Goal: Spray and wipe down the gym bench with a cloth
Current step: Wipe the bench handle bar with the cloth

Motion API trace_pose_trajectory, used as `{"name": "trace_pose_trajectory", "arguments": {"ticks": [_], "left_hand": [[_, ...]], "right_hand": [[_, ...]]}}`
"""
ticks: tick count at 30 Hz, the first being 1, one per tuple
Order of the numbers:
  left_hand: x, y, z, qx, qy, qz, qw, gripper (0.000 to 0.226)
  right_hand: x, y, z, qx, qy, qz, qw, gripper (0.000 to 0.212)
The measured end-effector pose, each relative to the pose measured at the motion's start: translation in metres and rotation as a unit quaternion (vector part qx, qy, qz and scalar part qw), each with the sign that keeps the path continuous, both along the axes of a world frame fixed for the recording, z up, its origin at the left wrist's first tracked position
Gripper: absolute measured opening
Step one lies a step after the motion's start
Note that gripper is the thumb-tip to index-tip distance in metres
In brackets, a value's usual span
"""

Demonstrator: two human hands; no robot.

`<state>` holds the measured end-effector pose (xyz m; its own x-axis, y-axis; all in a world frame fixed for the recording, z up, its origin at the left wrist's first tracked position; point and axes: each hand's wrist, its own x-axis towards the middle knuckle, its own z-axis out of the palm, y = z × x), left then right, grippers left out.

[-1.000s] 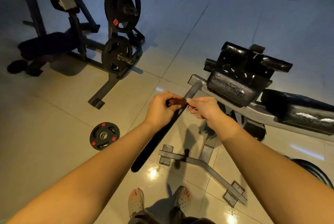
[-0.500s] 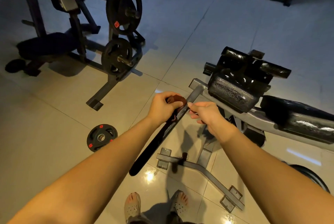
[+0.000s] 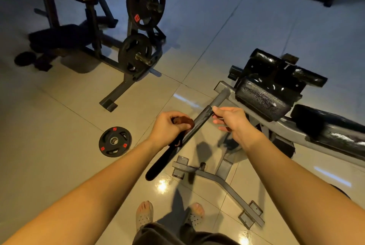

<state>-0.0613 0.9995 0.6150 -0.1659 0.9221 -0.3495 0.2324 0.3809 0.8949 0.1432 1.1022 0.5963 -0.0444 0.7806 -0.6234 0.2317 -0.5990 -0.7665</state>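
The gym bench point(image 3: 260, 96) with black pads stands at the right on a grey frame. A black foam-covered handle bar point(image 3: 160, 163) slants from the frame toward me. My left hand point(image 3: 166, 129) grips a brown cloth point(image 3: 183, 121) wrapped on the middle of that bar. My right hand point(image 3: 231, 120) is just right of the bar near the upper end of the foam, fingers curled, one fingertip touching the bar. Whether it holds something small is unclear. No spray bottle shows.
A loose black weight plate point(image 3: 115, 141) with red marks lies on the tiled floor to the left. Behind it stands a plate rack point(image 3: 138, 53) loaded with plates. The bench's floor foot point(image 3: 221, 179) spreads in front of my sandalled feet point(image 3: 145, 215).
My right hand has slid up the bar, away from the cloth and my left hand. My left hand keeps the cloth on the bar at about the same spot.
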Motion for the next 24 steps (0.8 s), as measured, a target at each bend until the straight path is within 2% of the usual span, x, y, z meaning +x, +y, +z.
{"name": "trace_pose_trajectory", "arguments": {"ticks": [3,8,11,15,18,21,24], "left_hand": [[0.011,-0.003,-0.004,0.056,0.037,-0.002,0.998,0.022],[-0.008,-0.077,-0.019,0.095,0.123,-0.021,0.988,0.041],[-0.015,-0.075,-0.019,0.092,0.156,-0.040,0.983,0.034],[-0.003,-0.057,-0.006,0.051,0.082,-0.020,0.995,0.019],[0.009,-0.044,-0.004,0.069,0.098,0.005,0.993,0.020],[0.012,-0.042,0.006,0.068,0.120,0.003,0.990,0.027],[0.004,-0.052,0.012,0.048,0.045,-0.045,0.997,0.027]], "right_hand": [[0.003,-0.001,-0.002,0.005,-0.003,-0.005,1.000,0.030],[0.006,-0.021,-0.007,0.014,0.006,-0.036,0.999,0.034],[0.001,-0.038,-0.006,0.005,0.011,-0.079,0.997,0.036],[-0.002,-0.086,0.004,0.011,0.026,-0.084,0.996,0.021],[-0.010,-0.126,0.009,-0.005,0.032,-0.042,0.999,0.017],[-0.028,-0.143,0.013,0.004,0.064,-0.092,0.994,0.019],[-0.050,-0.147,0.028,-0.004,0.095,-0.157,0.983,0.027]]}}
